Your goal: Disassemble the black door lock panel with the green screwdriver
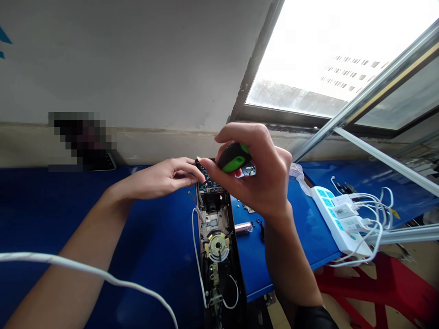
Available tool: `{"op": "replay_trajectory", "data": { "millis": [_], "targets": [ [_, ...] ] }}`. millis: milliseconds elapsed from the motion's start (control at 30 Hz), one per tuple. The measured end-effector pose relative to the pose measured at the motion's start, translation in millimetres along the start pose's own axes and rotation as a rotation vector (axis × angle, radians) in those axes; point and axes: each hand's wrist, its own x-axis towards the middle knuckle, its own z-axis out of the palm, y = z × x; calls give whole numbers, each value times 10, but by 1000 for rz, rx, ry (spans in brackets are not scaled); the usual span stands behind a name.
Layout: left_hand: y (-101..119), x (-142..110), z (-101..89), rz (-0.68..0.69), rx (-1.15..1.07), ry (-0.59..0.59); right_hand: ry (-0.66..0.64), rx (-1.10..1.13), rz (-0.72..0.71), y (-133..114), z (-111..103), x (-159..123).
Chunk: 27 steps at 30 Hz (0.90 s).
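Note:
My right hand is wrapped round the green and black handle of a screwdriver, which tilts down to the left. Its thin shaft points at the circuit board at the far end of a long black housing. My left hand lies at the left edge of that end, its fingertips bent together by the screwdriver's tip; what they pinch, if anything, is hidden. Lower in the open housing, which resembles a door lock, are a round metal part, small metal pieces and a white wire.
Small dark screws and a pinkish cylinder lie right of the housing on the blue table. A white power strip with plugged-in cables stands at the right. A white cable crosses the lower left. A red stool is below.

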Motion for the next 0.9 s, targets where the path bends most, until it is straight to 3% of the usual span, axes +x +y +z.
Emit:
{"op": "replay_trajectory", "data": {
  "millis": [333, 567, 767, 900],
  "targets": [
    [2, -10, -7, -2, 22, 10, -66, 25, -1, 5, -56, 4],
    [26, 1, 3, -13, 28, 39, -234, 64, 173, -56, -105, -36],
    [26, 30, 29, 12, -59, 76, -112, 29, 56, -24, -103, -12],
    [0, 41, 41, 36, -135, 84, -147, 63, 59, -57, -114, 4]
  ]
}}
